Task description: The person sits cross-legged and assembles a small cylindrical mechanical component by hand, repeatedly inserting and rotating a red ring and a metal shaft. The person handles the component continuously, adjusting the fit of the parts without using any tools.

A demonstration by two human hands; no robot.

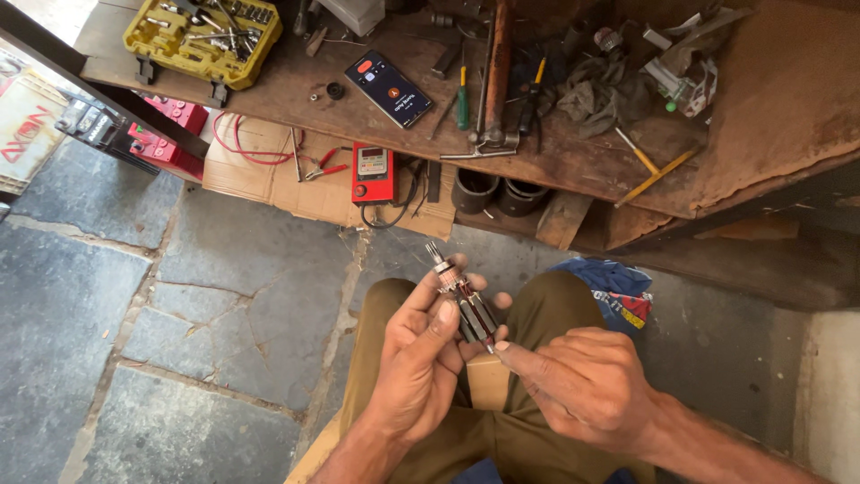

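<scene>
Left fingers: our left hand (421, 354) is curled round a small motor armature (463, 305), thumb pressed along its dark, slotted core, fingers wrapped behind it.
Right fingers: our right hand (587, 385) is nearly closed, its forefinger and thumb tips pinched against the armature's lower end; we cannot tell whether they hold anything small there.
Armature: it sits tilted between the two hands above our lap, its shaft tip pointing up and away from us, coppery windings showing near the top.
How far along: we judge the part is out of its machine and under inspection or fitting in hand; nothing else of that machine shows beside it, so the rest looks not yet done.
Lap and floor: olive trousers (546, 309) below, grey stone slabs (116, 296) to the left.
Bench: a low wooden bench (770, 99) ahead carries a yellow socket set (202, 36), a phone (390, 88) and screwdrivers; a red meter (373, 172) lies on cardboard beneath.
</scene>
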